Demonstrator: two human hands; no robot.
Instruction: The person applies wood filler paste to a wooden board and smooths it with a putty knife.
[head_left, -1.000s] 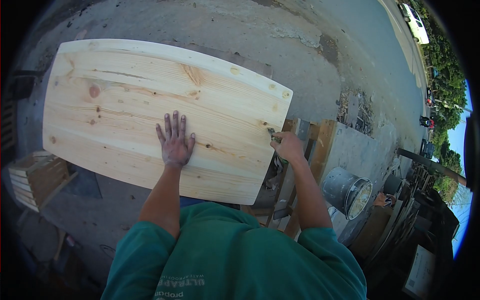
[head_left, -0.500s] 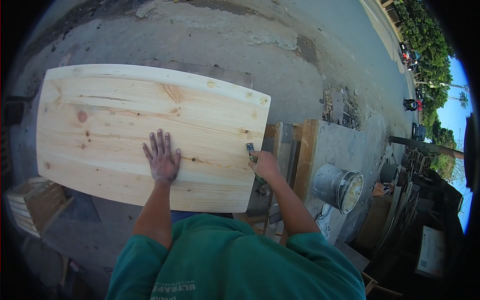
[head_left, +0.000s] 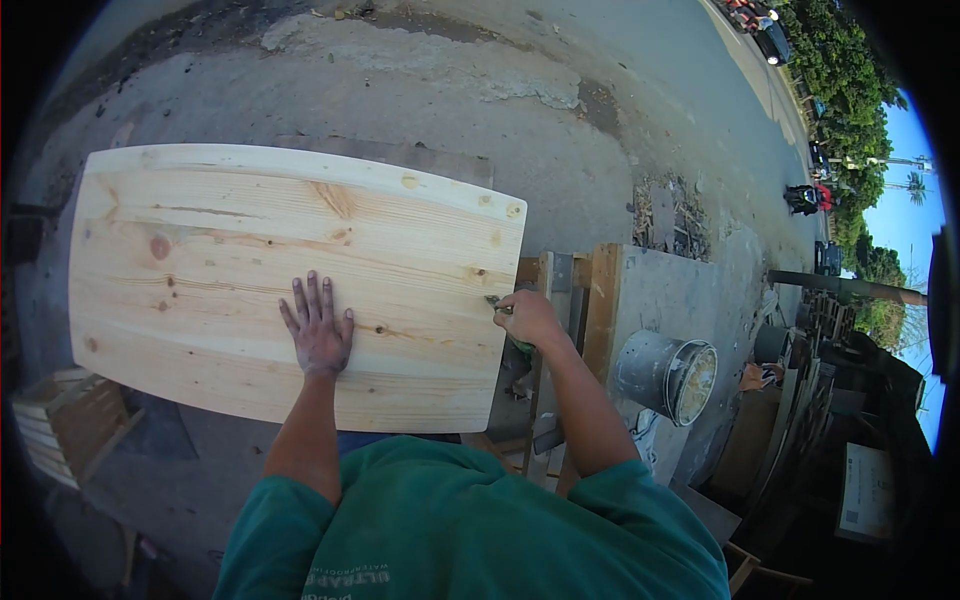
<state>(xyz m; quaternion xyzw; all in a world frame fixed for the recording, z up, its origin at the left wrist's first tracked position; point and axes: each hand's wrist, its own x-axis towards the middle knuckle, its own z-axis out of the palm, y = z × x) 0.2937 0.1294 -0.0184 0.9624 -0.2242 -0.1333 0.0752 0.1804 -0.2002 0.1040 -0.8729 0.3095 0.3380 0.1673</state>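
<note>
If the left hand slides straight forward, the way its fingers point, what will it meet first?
The way looks free: ahead of the left hand, only bare wooden board shows, up to its far edge; small bumps cannot be judged here.

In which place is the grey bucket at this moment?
In the head view, the grey bucket is right of centre, to the right of the right hand and the knotty wooden panel.

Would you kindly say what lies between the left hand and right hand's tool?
The head view shows bare board with one dark knot near the left hand.
</note>
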